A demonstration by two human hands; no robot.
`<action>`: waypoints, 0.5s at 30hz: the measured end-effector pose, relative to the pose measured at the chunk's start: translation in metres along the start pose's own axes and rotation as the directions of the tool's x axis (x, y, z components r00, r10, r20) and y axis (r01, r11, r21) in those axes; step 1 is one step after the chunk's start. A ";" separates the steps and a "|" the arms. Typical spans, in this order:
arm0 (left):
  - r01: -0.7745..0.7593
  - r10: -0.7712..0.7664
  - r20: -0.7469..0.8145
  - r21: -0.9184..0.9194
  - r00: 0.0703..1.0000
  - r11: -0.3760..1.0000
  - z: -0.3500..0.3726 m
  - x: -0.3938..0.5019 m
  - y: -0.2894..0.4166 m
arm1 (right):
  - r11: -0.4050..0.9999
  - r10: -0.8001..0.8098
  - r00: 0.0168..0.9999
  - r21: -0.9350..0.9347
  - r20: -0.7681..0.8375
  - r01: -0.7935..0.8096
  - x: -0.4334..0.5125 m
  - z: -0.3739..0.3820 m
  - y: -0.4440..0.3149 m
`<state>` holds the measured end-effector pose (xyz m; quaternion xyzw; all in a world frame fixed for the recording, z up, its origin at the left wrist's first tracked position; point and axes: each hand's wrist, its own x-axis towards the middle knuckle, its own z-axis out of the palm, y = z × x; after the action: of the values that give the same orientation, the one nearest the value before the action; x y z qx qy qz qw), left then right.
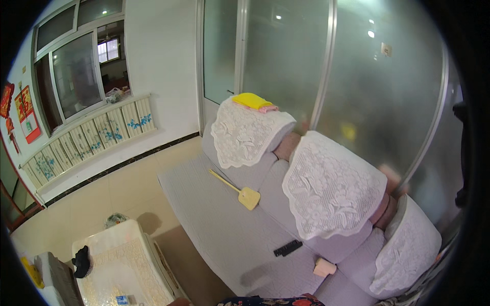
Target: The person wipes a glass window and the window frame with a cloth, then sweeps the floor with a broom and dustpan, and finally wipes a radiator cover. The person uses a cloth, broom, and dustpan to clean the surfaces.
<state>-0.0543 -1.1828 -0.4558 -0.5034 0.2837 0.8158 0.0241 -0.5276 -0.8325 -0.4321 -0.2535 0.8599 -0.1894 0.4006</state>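
Note:
At the bottom edge, a sliver of what looks like my left hand (180,302) shows beside the coffee table (126,264); its fingers are hidden. My right hand is out of view. Dark floral clothing (271,301) shows at the bottom centre. Before me is a sofa with a grey quilted cover (206,214). On its seat lie a yellow fly swatter (249,198), black remote controls (288,248) and a pale pink roll or folded cloth (324,267). White lace covers (337,183) drape the backrest, with a folded yellow cloth (252,100) on the far one.
A black cloth-like item (81,262) and a small blue packet (122,300) lie on the coffee table. A grey box-like object (53,275) stands left of it. Frosted glass panels (283,57) rise behind the sofa. A covered radiator (92,137) runs under the window.

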 end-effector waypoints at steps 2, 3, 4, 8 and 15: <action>-0.020 0.025 -0.082 0.059 0.996 0.998 -0.004 0.012 0.029 | 0.999 -0.046 0.999 0.006 0.024 0.046 0.016 -0.005 -0.032; -0.028 0.036 -0.112 0.078 0.993 0.997 -0.005 0.017 0.039 | 0.998 -0.069 0.997 0.008 0.029 0.069 0.022 -0.008 -0.045; -0.031 0.044 -0.145 0.092 0.988 0.995 -0.006 0.019 0.046 | 0.996 -0.083 0.996 0.014 0.031 0.083 0.027 -0.009 -0.053; 0.086 -0.056 -0.284 0.094 0.957 0.992 -0.011 0.006 0.047 | 0.990 -0.135 0.990 0.058 0.041 0.132 0.046 0.000 -0.064; -0.190 0.254 -0.150 0.346 0.955 0.919 -0.058 -0.023 0.010 | 0.852 -0.289 0.942 -0.404 0.168 0.334 0.116 0.030 -0.029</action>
<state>0.0005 -1.2135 -0.4520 -0.5331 0.4717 0.7022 -0.0132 -0.5598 -0.9281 -0.5036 -0.4801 0.8063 -0.0458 0.3423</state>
